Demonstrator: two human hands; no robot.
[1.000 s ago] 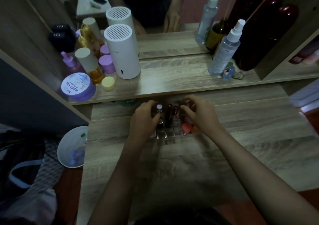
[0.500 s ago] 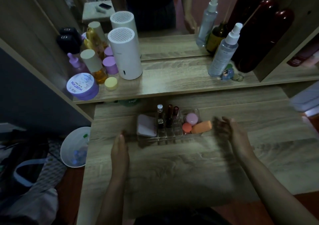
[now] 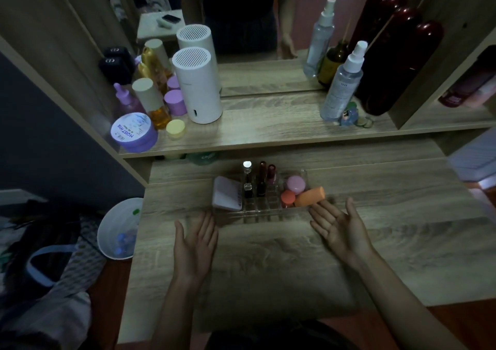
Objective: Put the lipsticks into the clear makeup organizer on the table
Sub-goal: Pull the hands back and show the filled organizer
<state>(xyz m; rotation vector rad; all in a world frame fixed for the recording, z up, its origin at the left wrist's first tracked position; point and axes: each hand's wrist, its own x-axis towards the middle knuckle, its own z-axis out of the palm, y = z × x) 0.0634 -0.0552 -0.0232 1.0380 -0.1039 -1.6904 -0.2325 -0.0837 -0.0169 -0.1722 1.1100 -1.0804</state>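
Three lipsticks [image 3: 261, 179] stand upright in the middle slots of the clear organizer [image 3: 268, 210] on the table [image 3: 402, 228]; light, smooth, likely tippy, best pinched at the cap. Left hand [image 3: 196, 242] and right hand [image 3: 336, 227] lie spread, palms up, holding nothing, just beside its front edge.

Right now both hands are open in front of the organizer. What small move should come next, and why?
Probably none beyond resting the hands and scanning the table for a stray lipstick. Three lipsticks stand upright in the clear organizer, the left hand and right hand are open and empty, and no loose lipstick shows on the table.
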